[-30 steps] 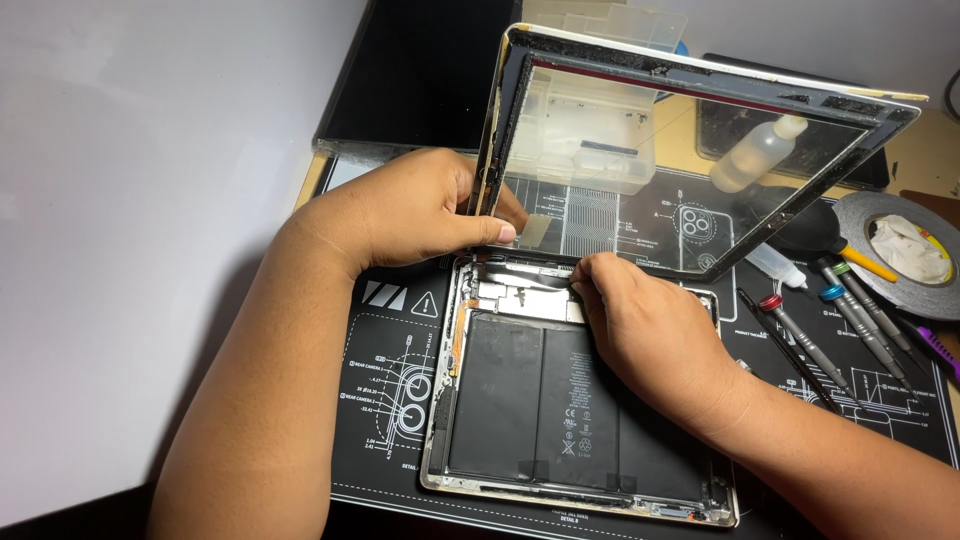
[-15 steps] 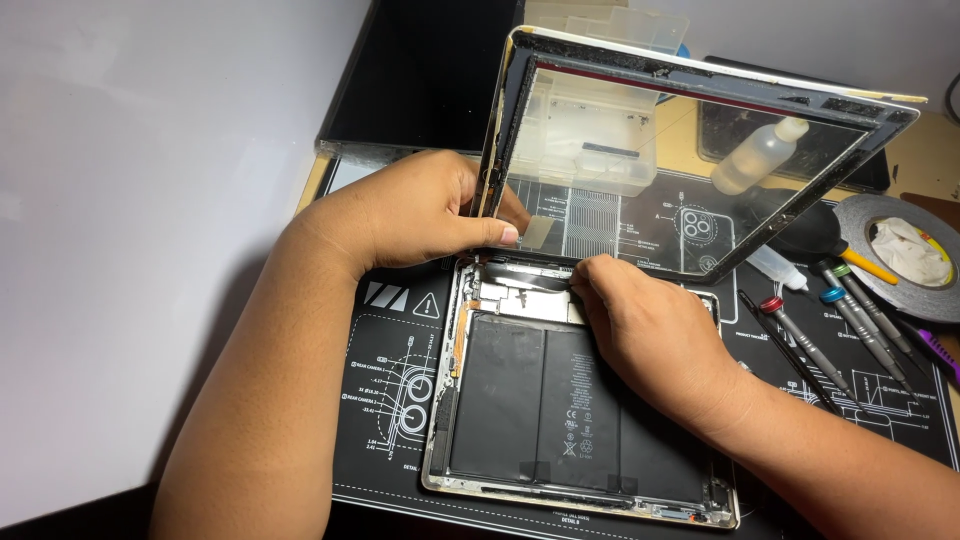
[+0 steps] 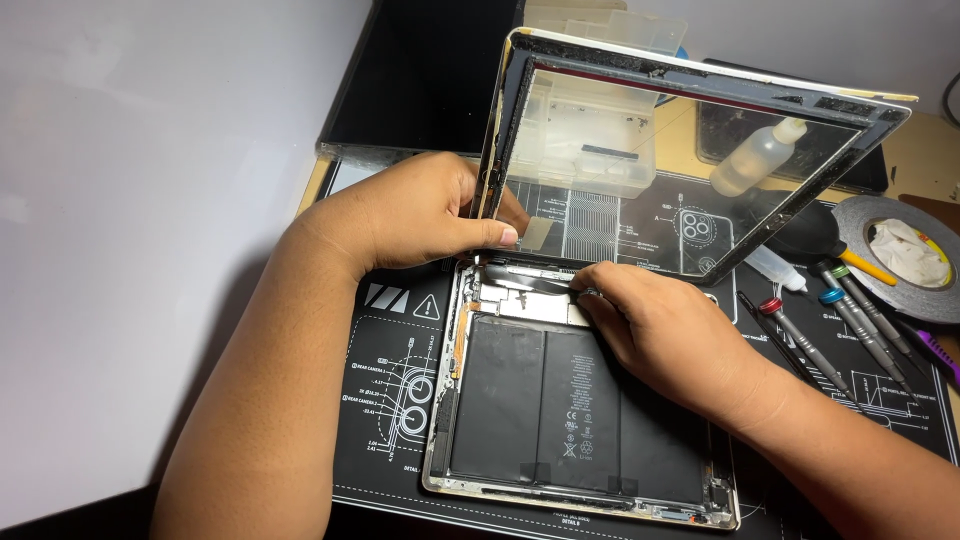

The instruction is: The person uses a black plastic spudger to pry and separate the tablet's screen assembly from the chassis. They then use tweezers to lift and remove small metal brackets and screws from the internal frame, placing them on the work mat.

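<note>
An opened tablet body [image 3: 470,420] lies on a black repair mat [image 3: 390,380], its black battery cells [image 3: 560,400] exposed. My left hand [image 3: 420,215] grips the lower left corner of the detached glass front panel [image 3: 690,150] and holds it tilted up over the tablet's top edge. My right hand [image 3: 655,330] rests on the tablet's upper right part, fingertips pinched at the ribbon cable and metal shield [image 3: 530,285] near the top. Whether it holds a small tool is hidden by the fingers.
Several screwdrivers [image 3: 800,340] with coloured caps lie right of the tablet. A roll of black tape [image 3: 905,255] sits at the far right. Behind the glass are a clear plastic box [image 3: 590,140] and a squeeze bottle [image 3: 755,155]. A dark screen panel [image 3: 420,80] lies at the back left.
Both hands stay in nearly the same place. The right hand's fingertips have shifted slightly at the tablet's top edge; the glass panel remains tilted up.
</note>
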